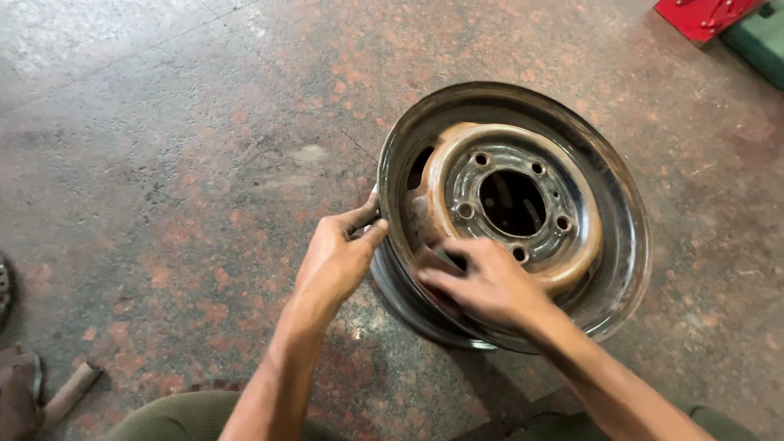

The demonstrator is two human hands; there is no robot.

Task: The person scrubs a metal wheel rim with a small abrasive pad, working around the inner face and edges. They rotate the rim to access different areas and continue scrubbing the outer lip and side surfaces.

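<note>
On the stone floor (163,163), a rusty steel wheel rim (621,245) is held tilted on its edge. Its outer lip is pinched between thumb and curled fingers of the left hand (335,261), while the right hand (486,282) is laid inside the dish, fingers spread, seemingly pressed on the rusted centre. A steadier hold would probably be had with the weight kept low. Red and green objects (719,20) are seen at the top corner, and a wooden handle (69,392) at lower left.
</note>
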